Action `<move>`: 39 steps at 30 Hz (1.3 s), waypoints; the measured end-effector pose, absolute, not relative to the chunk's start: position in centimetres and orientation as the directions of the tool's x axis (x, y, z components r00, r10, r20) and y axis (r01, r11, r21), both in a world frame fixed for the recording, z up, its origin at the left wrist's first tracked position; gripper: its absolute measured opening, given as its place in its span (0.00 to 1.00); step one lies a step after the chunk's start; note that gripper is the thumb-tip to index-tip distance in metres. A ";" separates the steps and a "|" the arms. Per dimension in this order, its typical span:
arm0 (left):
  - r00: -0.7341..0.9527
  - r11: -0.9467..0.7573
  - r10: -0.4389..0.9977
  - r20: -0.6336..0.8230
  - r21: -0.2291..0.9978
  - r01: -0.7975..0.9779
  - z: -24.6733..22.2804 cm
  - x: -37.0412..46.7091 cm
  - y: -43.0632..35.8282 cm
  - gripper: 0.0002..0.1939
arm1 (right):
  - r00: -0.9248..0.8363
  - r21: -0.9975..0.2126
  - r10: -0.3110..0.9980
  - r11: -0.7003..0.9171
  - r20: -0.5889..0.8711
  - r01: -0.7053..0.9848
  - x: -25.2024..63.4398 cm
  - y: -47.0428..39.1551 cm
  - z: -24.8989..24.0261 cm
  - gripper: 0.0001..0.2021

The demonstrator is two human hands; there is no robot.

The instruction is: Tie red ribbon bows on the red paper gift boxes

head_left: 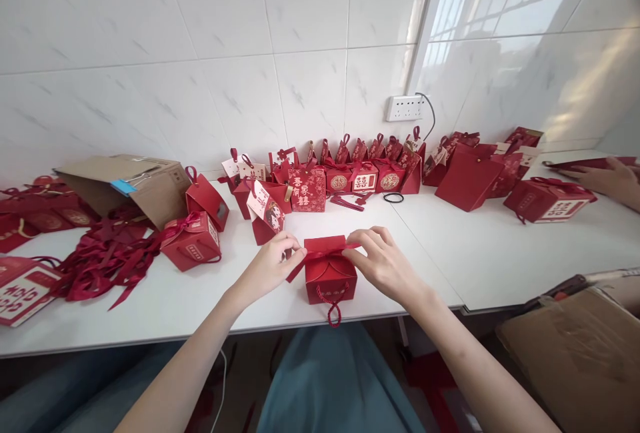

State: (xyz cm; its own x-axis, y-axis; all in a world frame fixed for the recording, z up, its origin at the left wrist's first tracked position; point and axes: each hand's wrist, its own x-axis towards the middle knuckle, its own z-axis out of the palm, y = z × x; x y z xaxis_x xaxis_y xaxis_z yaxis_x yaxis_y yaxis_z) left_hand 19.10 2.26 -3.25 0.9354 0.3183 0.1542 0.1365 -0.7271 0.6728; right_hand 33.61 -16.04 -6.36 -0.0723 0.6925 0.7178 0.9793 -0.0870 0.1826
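A small red gift box (330, 281) stands near the front edge of the white table, a twisted cord handle hanging down its near side. Across its top runs a red ribbon (325, 254). My left hand (273, 261) pinches the ribbon at the box's left, with a loose tail dangling below the fingers. At the right, my right hand (383, 259) has its thumb and fingers closed on the other side of the ribbon. Just beyond my left hand is a red box with a printed cream tag (267, 209).
Finished-looking red gift boxes (364, 179) line the wall. Left lie a heap of red ribbons (107, 263), a ribboned box (193, 243) and an open cardboard carton (125, 183). A black ring (393, 197) lies ahead. Another person's hand (610, 176) is at far right; a cardboard box (575, 353) stands below.
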 end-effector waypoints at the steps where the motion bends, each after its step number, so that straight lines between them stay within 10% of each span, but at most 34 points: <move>1: 0.932 -0.731 0.329 0.153 0.666 0.149 -3.3 18.9 2.0 0.14 | -0.051 0.149 0.694 -0.082 0.718 0.985 33.5 -16.1 -6.4 0.12; 7: 0.904 -0.673 0.405 0.140 0.715 0.191 -4.2 18.8 0.7 0.14 | 0.389 -0.437 0.760 -0.153 0.521 0.886 32.8 -15.7 -6.2 0.10; 13: 0.897 -0.642 0.396 0.199 0.758 0.116 -4.3 19.1 0.6 0.11 | 0.597 -0.692 0.754 -0.277 0.273 0.666 31.8 -14.4 -5.8 0.13; 39: 0.878 -0.678 0.391 0.276 0.731 0.072 -5.8 19.9 0.9 0.10 | 0.640 -0.896 0.732 -0.093 0.234 0.434 32.4 -13.0 -6.3 0.05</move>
